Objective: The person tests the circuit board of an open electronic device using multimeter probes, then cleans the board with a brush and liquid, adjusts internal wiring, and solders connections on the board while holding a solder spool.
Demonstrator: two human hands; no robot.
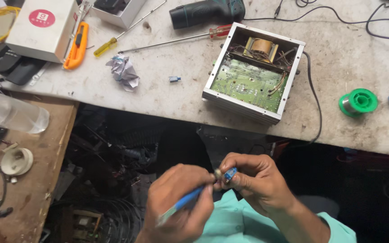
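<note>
Below the bench edge, my left hand grips a thin tool with a blue handle, its tip pointing up at a small blue part. My right hand pinches that small blue part between thumb and fingers, close against the left hand. Up on the white bench sits an opened metal chassis with a green circuit board and a copper-wound transformer inside, apart from both hands.
On the bench lie two screwdrivers, an orange utility knife, crumpled paper, a cordless drill, a green solder spool, a white box. A wooden side table at left holds a clear bottle.
</note>
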